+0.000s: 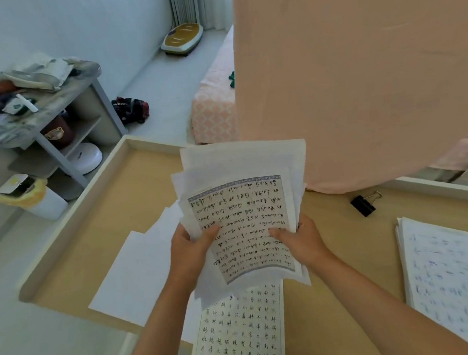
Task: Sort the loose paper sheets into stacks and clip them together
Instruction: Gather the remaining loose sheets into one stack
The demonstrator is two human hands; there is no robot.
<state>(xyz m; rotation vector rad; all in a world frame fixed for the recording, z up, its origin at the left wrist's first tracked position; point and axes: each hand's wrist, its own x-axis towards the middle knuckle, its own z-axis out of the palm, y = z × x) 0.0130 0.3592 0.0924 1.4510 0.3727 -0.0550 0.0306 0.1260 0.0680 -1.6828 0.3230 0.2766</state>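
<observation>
A view from above, looking down at a table in a pale-walled room. At far left a grey shelf unit [49, 115] stands against the wall, its top crowded with cloth and small items. A white bin [33, 196] with a yellow liner stands on the floor just beside it. A dark bag [132, 110] lies on the pale floor [166, 78] behind the shelves, and a curtain [196, 3] hangs at the far wall.

The table [132, 204] has a light wood top and a raised pale rim. Blank sheets [130, 273] lie fanned on its left part. At centre, above the table, the left hand [189, 250] and right hand [299, 239] grip an uneven bundle of sheets [244, 205]. Each thumb presses the written top page, with fingers curled behind. Below it a handwritten sheet [241, 328] lies flat at the near edge.

Behind, a bed [215, 110] has a pink patterned cover. A large peach cloth [359, 65] fills the upper right. A black binder clip [364, 205] lies alone on the wood, well apart from a stack [450, 271] of written pages at far right.
</observation>
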